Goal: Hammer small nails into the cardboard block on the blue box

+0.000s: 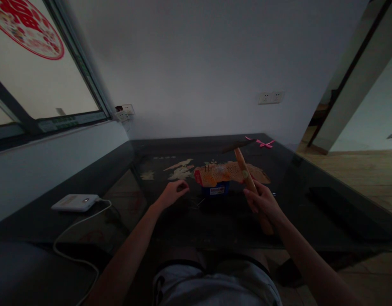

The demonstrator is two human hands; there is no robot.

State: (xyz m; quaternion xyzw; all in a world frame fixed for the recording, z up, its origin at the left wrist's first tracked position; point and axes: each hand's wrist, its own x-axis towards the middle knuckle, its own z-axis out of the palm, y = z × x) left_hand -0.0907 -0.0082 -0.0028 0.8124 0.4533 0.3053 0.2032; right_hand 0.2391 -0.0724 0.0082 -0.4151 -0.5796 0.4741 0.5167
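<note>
A person seated at a dark, glossy counter [291, 174] grips a wood-handled hammer [243, 168] in the R hand [262, 199], fingers wrapped abt the shaft, head up & tilted away twd the wall, lower end of the handle jutting out below the grip. The L hand [173, 193] hangs just L of a patterned orange-and-tan panel [211, 173], fingers curled in twd the thumb; can't tell from here if they pinch anything. The panel, w/ a few thin upright bits nr its L end, sits over a blue box [219, 189] w/ a pale label, approx. mid-counter, between the two hands. A thin pale sliver [200, 202] shows nr the box's front L corner. Pink item [265, 144] lies at the far R corner; a dark flat object [345, 212] lies on the R side. At far L, a white power bank [76, 202] trails a white cable [78, 222] off the near edge. Bkgd: pale wall w/ outlets [271, 97], plus a window w/ a round red decal [28, 27], upper L. Light's dim thruout.
</note>
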